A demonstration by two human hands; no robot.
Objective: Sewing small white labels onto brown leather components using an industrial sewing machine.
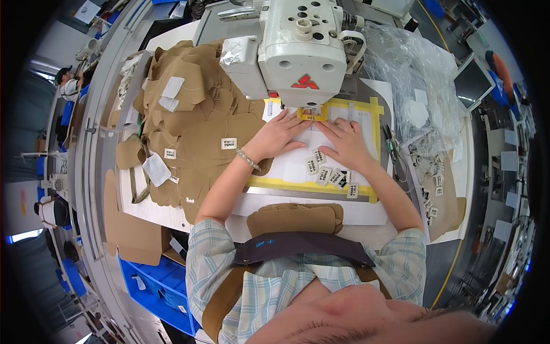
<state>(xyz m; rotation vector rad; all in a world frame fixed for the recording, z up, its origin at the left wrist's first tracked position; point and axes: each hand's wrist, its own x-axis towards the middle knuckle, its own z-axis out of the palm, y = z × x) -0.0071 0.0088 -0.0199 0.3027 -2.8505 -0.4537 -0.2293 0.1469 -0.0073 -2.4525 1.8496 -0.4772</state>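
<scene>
Yellow frame (318, 117) under machine head (301, 60). Left hand (279, 136) and right hand (346, 144) palm-down, fingers extended, fingertips at frame's near edge, nothing seen gripped. White labels (323, 175) scattered near right hand; brown fabric (209, 140) piled left on table (134, 196).

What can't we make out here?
All in the head view:
- Stitch point: hidden by the machine head.
- Sheet areas under the left hand and right hand: covered by them.
- Brown pieces' count: they overlap.
- Upper-left worker's activity: too small.
</scene>
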